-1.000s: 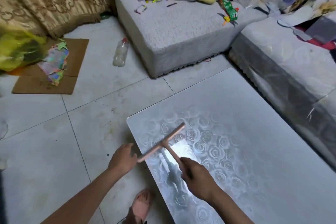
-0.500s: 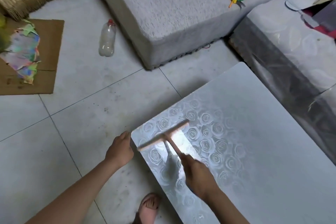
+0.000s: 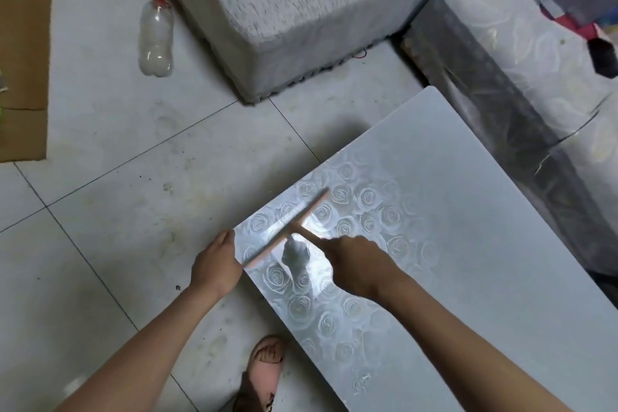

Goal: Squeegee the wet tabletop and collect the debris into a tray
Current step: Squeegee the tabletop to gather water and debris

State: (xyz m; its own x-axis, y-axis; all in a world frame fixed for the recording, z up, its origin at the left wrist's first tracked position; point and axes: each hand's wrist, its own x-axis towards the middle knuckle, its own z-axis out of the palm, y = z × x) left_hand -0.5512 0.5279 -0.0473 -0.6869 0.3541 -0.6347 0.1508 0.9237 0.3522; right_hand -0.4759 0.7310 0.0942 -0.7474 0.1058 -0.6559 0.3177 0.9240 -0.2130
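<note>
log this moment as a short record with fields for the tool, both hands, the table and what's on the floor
tool: pinkish squeegee, blade lying diagonally on the tabletop near its corner
right hand: grips the squeegee handle
left hand: fingers straight, against the table edge by the blade's near end
tabletop: glossy, rose pattern, glare around the blade
tray: not in view
floor: plastic bottle lying on its side, cardboard sheet, sandalled foot by the table
</note>
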